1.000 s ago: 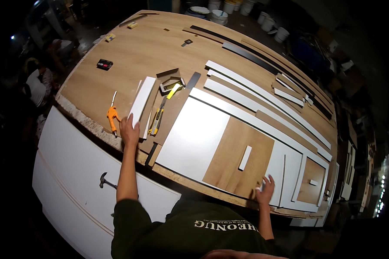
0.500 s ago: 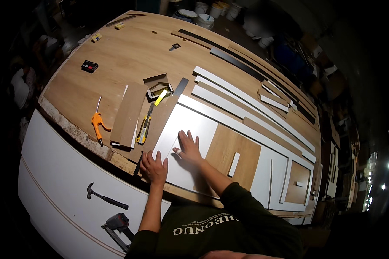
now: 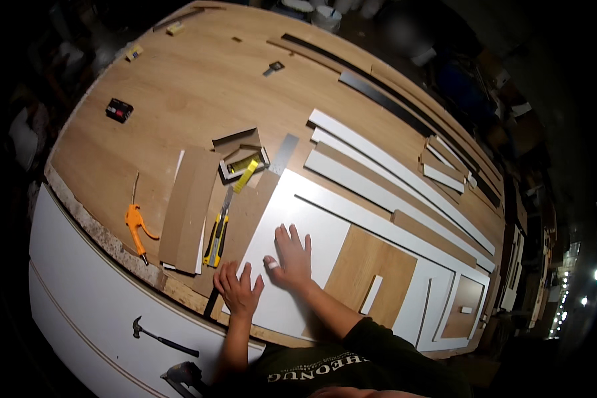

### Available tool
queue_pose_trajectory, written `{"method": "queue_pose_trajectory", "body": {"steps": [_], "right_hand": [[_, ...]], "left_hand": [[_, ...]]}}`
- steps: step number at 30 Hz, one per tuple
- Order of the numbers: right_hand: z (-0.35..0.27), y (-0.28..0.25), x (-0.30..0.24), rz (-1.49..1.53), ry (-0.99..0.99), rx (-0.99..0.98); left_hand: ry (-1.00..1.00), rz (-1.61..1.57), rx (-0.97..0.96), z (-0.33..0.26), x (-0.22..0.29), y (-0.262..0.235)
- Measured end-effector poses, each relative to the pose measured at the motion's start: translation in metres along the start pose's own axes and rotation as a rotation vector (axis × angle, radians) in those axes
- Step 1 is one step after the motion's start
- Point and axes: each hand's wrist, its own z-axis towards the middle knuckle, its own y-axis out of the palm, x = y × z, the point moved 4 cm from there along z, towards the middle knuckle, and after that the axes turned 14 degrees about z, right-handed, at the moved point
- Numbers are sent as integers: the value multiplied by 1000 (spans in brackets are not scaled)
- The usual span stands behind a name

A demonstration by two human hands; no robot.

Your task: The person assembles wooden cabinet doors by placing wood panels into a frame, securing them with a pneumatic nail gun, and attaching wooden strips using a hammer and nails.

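Note:
Both hands rest at a large white panel (image 3: pixel 325 211) lying on the wooden worktable. My right hand (image 3: pixel 292 259) lies flat on it with fingers spread, a white band around the thumb. At the panel's near left edge, my left hand (image 3: pixel 237 290) has its fingers bent slightly and apart, holding nothing visible. A yellow-and-black utility knife (image 3: pixel 216 243) lies just beyond my left hand. Past the knife are a yellow strip (image 3: pixel 246 175) and a small dark-edged frame (image 3: pixel 232 166). Brown boards (image 3: pixel 187 207) lie left of the knife.
An orange air blow gun (image 3: pixel 135 225) lies at the table's left. Long white strips (image 3: pixel 391 179) and dark strips (image 3: pixel 385 99) stretch across the far right. A hammer (image 3: pixel 166 337) and a nail gun (image 3: pixel 181 377) rest on the lower white surface (image 3: pixel 79 278). A wooden panel (image 3: pixel 371 259) lies right of my hands.
My view has tilted and shifted, so the table contents appear displaced. Both hands stay at nearly the same places on and beside the white panel.

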Motion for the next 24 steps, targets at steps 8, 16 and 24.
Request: {"method": "queue_pose_trajectory", "body": {"steps": [8, 16, 24], "right_hand": [[20, 15, 4, -52, -159, 144], [17, 14, 11, 49, -124, 138], [15, 7, 4, 4, -99, 105]], "left_hand": [[-39, -98, -72, 23, -10, -18], [-542, 14, -57, -209, -97, -148], [-1159, 145, -259, -344, -153, -113]]}}
